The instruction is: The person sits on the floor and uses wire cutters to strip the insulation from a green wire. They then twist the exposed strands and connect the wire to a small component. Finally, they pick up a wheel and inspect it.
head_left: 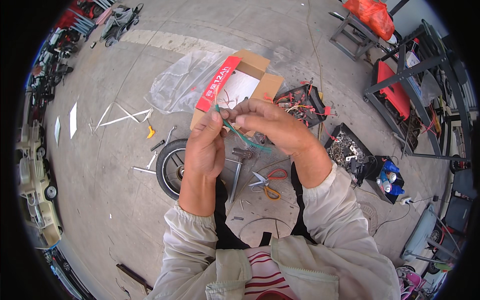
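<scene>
A thin green wire (244,137) runs between my two hands, its lower end hanging loose beneath my right hand. My left hand (206,142) pinches it near its upper end, where lighter strands stick up. Close beside it, the bent fingers of my right hand (267,122) close on the same wire; the exact fingertip contact is partly hidden. Behind both hands stands an open cardboard box (252,62) with a red and white label flap (218,82). White lining and thin wires show inside the box.
Below lie scissors (268,183), a hammer (239,165) and a wheel (172,167). Black trays hold wires (320,107) and metal parts (347,150); blue bottles (390,177) stand beside them. Clear plastic (175,80) spreads behind the box. A metal rack (400,85) stands far right.
</scene>
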The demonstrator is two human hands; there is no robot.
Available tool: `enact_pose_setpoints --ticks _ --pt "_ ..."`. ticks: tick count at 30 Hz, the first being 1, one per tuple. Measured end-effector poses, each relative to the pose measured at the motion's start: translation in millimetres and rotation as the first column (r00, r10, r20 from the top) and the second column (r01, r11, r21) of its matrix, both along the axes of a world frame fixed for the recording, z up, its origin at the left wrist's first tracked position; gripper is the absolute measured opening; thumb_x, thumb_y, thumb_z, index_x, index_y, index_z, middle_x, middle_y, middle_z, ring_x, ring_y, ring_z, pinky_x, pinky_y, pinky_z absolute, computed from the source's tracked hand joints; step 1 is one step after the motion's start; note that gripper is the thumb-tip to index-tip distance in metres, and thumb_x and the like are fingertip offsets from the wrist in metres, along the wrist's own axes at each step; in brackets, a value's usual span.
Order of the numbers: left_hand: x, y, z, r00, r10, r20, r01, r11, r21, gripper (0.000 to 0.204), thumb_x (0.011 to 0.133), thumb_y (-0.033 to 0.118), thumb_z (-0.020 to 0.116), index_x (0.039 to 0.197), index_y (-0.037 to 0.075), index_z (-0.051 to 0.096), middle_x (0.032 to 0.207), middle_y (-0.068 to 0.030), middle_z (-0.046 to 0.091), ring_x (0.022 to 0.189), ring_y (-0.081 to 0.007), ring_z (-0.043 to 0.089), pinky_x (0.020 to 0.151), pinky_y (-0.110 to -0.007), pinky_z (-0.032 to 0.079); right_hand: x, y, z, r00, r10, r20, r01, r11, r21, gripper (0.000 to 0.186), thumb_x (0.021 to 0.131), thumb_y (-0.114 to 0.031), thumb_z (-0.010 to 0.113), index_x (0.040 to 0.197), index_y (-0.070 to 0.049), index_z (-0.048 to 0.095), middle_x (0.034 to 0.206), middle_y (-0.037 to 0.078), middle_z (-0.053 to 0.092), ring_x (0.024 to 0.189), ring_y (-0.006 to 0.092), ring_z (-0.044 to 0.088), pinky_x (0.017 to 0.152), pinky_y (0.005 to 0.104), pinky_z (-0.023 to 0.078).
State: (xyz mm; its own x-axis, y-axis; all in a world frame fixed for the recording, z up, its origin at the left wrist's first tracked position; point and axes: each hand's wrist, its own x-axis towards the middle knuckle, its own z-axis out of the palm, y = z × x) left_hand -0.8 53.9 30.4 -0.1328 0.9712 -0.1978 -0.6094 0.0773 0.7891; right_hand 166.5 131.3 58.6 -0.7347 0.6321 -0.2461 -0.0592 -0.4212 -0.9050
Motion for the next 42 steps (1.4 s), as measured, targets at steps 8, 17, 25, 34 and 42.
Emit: enact_pose_setpoints --ticks 8,17,25,34,42 --pt "2 0 3 0.997 0.014 0.08 -0.019 0.998 0.061 0.02 0.094 0.028 0.062 0.096 0.009 0.065 0.101 -0.0026 0.067 0.097 -0.0143 0.058 0.095 -0.032 0.039 -6 -5 1 0.999 0.018 -0.034 -0.019 0.999 -0.028 0.038 0.091 -0.023 0.064 0.117 0.004 0.061 0.104 0.005 0.064 0.096 0.0105 0.057 0.083 0.0238 0.046" --pt "2 -3 0 0.988 -0.102 0.115 0.098 0.994 0.043 0.022 0.094 0.028 0.061 0.099 0.008 0.066 0.094 -0.0033 0.067 0.089 -0.0143 0.06 0.085 -0.031 0.044 -8 -8 -17 0.991 0.058 -0.119 -0.078 0.982 -0.174 0.032 0.093 -0.026 0.06 0.109 0.001 0.065 0.096 0.001 0.064 0.087 0.0089 0.057 0.078 0.0227 0.045" --pt "-1 -3 5 0.969 -0.175 0.176 0.176 0.984 0.01 0.022 0.096 0.031 0.058 0.099 0.01 0.064 0.071 0.0015 0.053 0.061 -0.0092 0.045 0.058 -0.029 0.045 -8 -7 -19 0.952 0.086 -0.293 -0.187 0.923 -0.337 0.023 0.093 -0.022 0.058 0.1 -0.001 0.065 0.09 0.006 0.066 0.082 0.0152 0.061 0.074 0.0266 0.047" --pt "-6 -2 5 0.996 -0.091 0.021 0.091 0.995 -0.037 0.023 0.094 0.028 0.06 0.098 0.006 0.065 0.086 -0.0039 0.064 0.074 -0.0128 0.056 0.065 -0.028 0.046 -11 -8 -20 0.996 0.02 -0.085 -0.036 0.979 -0.2 0.02 0.091 -0.018 0.061 0.097 -0.001 0.067 0.085 0.003 0.067 0.073 0.0118 0.061 0.066 0.0243 0.046" --pt "-6 -3 10 0.949 0.11 -0.296 -0.143 0.985 -0.093 0.021 0.095 0.023 0.061 0.098 0.004 0.067 0.094 -0.0081 0.068 0.09 -0.0148 0.062 0.079 -0.028 0.046 -9 -7 -18 0.938 -0.203 0.281 -0.006 0.8 0.6 0.019 0.088 -0.017 0.061 0.098 -0.002 0.067 0.078 0.012 0.068 0.067 0.0244 0.063 0.064 0.0342 0.048"
